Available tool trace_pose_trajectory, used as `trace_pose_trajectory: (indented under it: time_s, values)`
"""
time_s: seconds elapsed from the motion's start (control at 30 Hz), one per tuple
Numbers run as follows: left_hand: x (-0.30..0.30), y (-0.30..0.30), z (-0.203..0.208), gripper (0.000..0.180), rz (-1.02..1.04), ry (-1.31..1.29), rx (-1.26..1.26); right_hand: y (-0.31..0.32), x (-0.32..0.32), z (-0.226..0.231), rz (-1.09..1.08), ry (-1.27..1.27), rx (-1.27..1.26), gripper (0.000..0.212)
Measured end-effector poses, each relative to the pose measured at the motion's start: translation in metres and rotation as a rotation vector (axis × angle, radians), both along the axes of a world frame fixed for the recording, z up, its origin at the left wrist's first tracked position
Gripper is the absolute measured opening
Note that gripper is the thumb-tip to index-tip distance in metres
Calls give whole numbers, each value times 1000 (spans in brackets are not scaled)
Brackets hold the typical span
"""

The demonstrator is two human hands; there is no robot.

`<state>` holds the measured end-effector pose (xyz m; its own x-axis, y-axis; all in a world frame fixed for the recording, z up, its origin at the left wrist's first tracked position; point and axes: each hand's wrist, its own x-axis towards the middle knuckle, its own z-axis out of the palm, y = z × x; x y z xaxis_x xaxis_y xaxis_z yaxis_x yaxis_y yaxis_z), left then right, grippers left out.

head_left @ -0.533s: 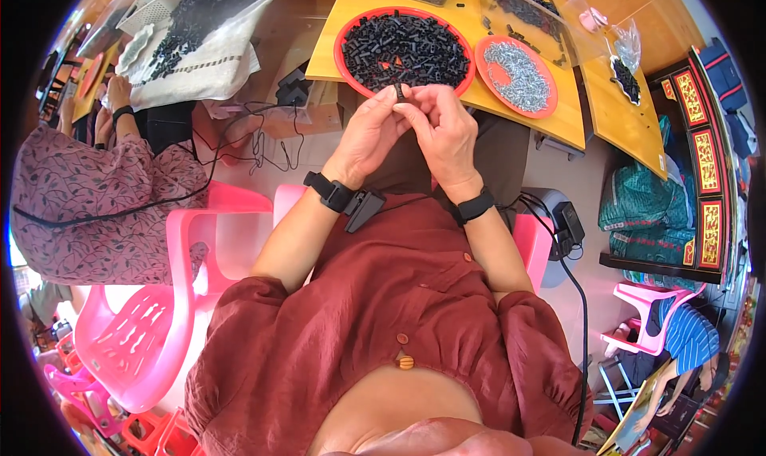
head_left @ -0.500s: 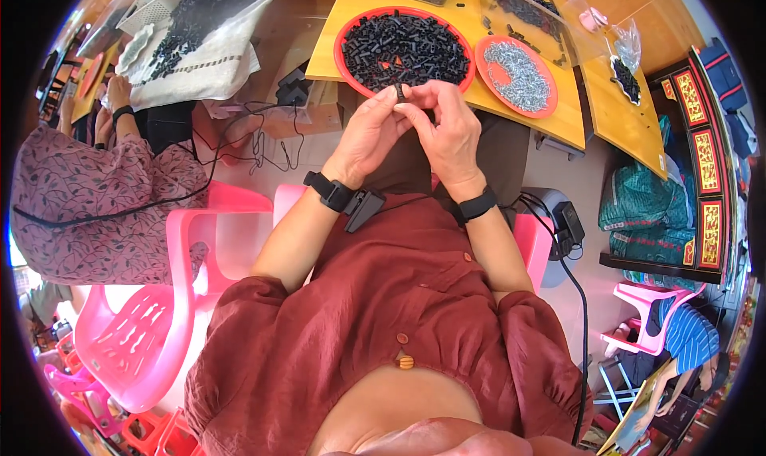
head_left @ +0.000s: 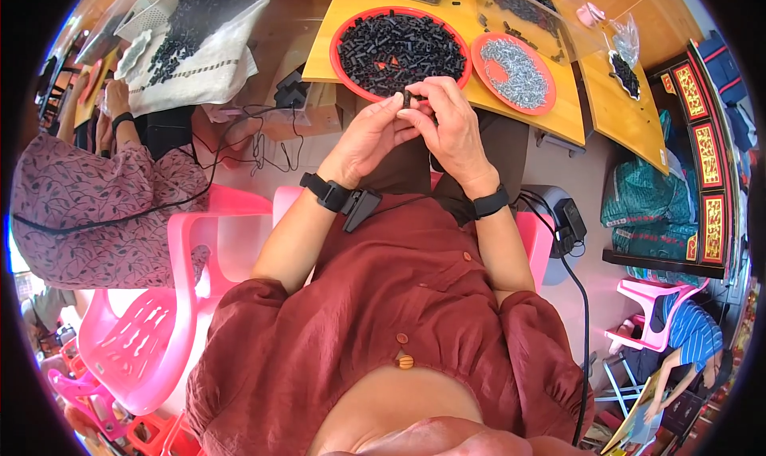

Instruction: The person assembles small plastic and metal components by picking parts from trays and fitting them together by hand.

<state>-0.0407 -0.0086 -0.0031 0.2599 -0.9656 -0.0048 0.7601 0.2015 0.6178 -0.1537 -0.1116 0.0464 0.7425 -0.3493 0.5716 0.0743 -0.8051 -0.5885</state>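
Between the fingertips of both hands is a small black plastic piece (head_left: 407, 99), too small to make out closely. My left hand (head_left: 373, 135) pinches it from the left with thumb and fingers. From the other side my right hand (head_left: 449, 133) grips it, fingers bent over its top. Both hands are just past the near rim of a round red tray (head_left: 338, 63), which is heaped with similar black plastic pieces (head_left: 395, 45). Right of it lies a smaller red plate (head_left: 546, 105) of shiny silver metal parts (head_left: 517, 75), perhaps screws.
Both trays rest on a yellow wooden table (head_left: 323, 37). A clear bin of black pieces (head_left: 523, 9) stands behind. At left, another person (head_left: 104, 209) sits by a white cloth (head_left: 215, 77) with black pieces. A pink chair (head_left: 132, 344) stands at lower left; cables (head_left: 586, 320) hang at right.
My hands still hold the black piece together, now slightly further right and lower. The right-hand fingers have shifted around it, and the right wrist has moved a little to the right.
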Motion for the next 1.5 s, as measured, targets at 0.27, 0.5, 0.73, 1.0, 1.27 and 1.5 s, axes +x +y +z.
trace_pose_trajectory:
  time_s: [0.27, 0.5, 0.73, 1.0, 1.27, 1.5]
  values:
    - [12, 5, -2, 25, -37, -181, 82, -17, -9, 13, 72, 117, -320, 24]
    - [17, 7, 0, 23, -277, -343, 152, -23, -14, 18, 230, 381, -317, 32]
    - [17, 10, 7, 22, -363, -356, 157, -19, -18, 18, 229, 315, -304, 23]
    - [11, 6, 7, 27, -301, -303, 43, -16, -17, 12, 146, 84, -283, 27]
    - [3, 2, 18, 47, -216, -299, -34, -20, -17, 16, 76, -125, -237, 27]
    - [11, 3, 13, 48, -215, -376, 90, -55, -19, 115, -494, -745, -680, 11]
